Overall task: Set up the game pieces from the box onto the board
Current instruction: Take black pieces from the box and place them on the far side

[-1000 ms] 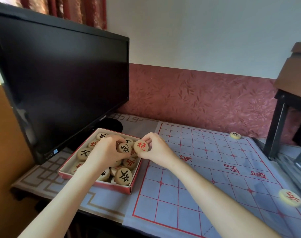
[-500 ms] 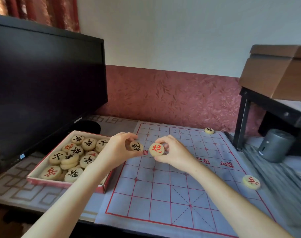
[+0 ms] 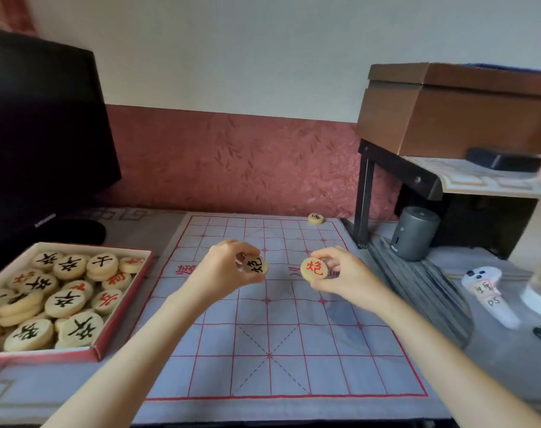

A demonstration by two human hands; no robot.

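A grey cloth board [image 3: 294, 344] with a red grid lies on the table. My left hand [image 3: 224, 267] pinches a round wooden piece with a black character [image 3: 257, 265] above the board's middle. A little to the right, my right hand [image 3: 343, 274] pinches a like piece with a red character [image 3: 313, 269], also held above the board. The red-rimmed box [image 3: 121, 307] at the left holds several pieces with black and red marks. One black-marked piece [image 3: 316, 218] lies at the board's far right corner.
A black monitor [image 3: 40, 134] stands behind the box at the left. At the right are a dark shelf frame [image 3: 363, 193] carrying a brown box [image 3: 457, 109], a grey cylinder [image 3: 414, 234], a white object [image 3: 487, 291] and dark slats [image 3: 417, 288] beside the board.
Both hands have carried their pieces from over the box to above the middle of the board and moved apart. The view has swung right.
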